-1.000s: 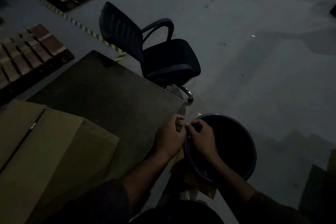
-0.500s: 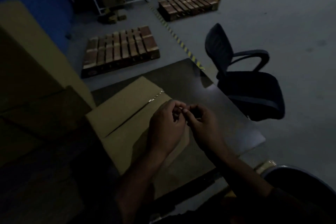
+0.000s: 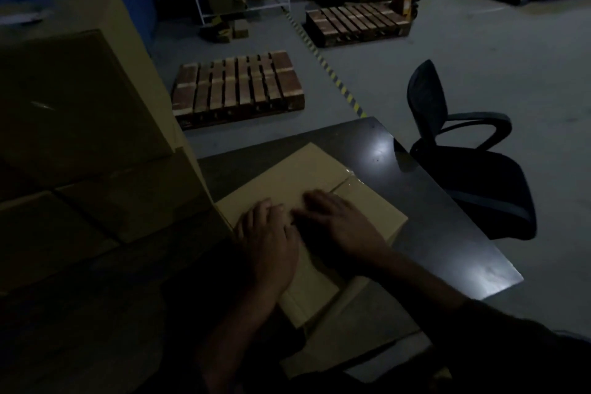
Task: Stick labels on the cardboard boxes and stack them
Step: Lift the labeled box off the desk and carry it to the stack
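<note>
Hands flat, left hand (image 3: 268, 237) and right hand (image 3: 345, 227) pressing cardboard box (image 3: 287, 176)

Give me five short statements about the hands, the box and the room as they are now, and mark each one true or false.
1. Both the left hand and the right hand lie flat on the cardboard box. True.
2. The box stands on the floor. False: it lies on the dark table.
3. The office chair is to the right of the table. True.
4. A person sits in the chair. False: its seat is unoccupied.
5. Two wooden pallets lie on the floor beyond the table. True.
</note>
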Tool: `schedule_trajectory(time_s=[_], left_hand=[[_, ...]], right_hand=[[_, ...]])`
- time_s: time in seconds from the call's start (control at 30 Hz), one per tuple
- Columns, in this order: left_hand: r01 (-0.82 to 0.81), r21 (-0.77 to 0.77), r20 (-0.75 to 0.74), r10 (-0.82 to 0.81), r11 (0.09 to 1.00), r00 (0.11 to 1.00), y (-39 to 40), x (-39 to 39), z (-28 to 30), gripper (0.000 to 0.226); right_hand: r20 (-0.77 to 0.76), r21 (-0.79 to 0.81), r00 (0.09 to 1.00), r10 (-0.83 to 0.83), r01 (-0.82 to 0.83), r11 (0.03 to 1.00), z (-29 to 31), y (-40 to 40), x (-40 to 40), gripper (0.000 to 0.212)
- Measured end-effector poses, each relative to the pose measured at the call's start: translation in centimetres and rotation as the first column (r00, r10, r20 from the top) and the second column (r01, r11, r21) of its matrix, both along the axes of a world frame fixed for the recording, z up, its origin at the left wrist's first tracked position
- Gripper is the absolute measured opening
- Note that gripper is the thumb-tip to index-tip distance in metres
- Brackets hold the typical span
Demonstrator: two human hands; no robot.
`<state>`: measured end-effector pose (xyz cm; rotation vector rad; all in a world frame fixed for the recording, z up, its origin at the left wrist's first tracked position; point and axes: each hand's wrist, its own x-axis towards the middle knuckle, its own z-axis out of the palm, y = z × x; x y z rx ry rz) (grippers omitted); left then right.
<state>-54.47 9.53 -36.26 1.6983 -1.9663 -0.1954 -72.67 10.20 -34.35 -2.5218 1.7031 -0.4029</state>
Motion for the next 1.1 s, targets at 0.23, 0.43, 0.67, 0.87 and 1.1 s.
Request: schedule_trajectory(time_s=[0.23, 0.43, 0.67, 0.87, 1.1], left_hand=[[0.062, -0.026, 0.039, -0.061, 0.998, 0.997, -0.6, 0.4, -0.7, 0.032], [0.117, -0.05, -0.01, -0.117, 0.992, 0.993, -1.8, 0.4, -0.7, 0.029], [0.333, -0.029, -0.095, -0.334, 0.943, 0.938, -7.5, -0.3, 0.2, 0.035], [-0.05, 0.103, -0.374, 0.085, 0.993, 0.923, -10.2, -0.4, 0.1, 0.08], [0.03, 0.28, -0.706, 0.185, 0.959, 0.683, -7.0, -2.2, -1.8, 0.059]], right_hand=[[-0.023, 0.012, 0.999, -0.024, 0.024, 1.0, -1.2, 1.2, 1.6, 0.058], [0.022, -0.022, 0.982, -0.188, 0.189, 0.982, -1.0, 1.6, 1.6, 0.051], [-0.035, -0.017, 0.823, -0.568, 0.567, 0.823, 0.1, 0.9, -2.5, 0.056], [0.051, 0.046, 0.711, -0.701, 0.699, 0.713, 0.2, 1.2, -4.4, 0.064], [0.161, 0.017, 0.631, -0.759, 0.767, 0.641, 0.2, -1.0, -6.0, 0.054]])
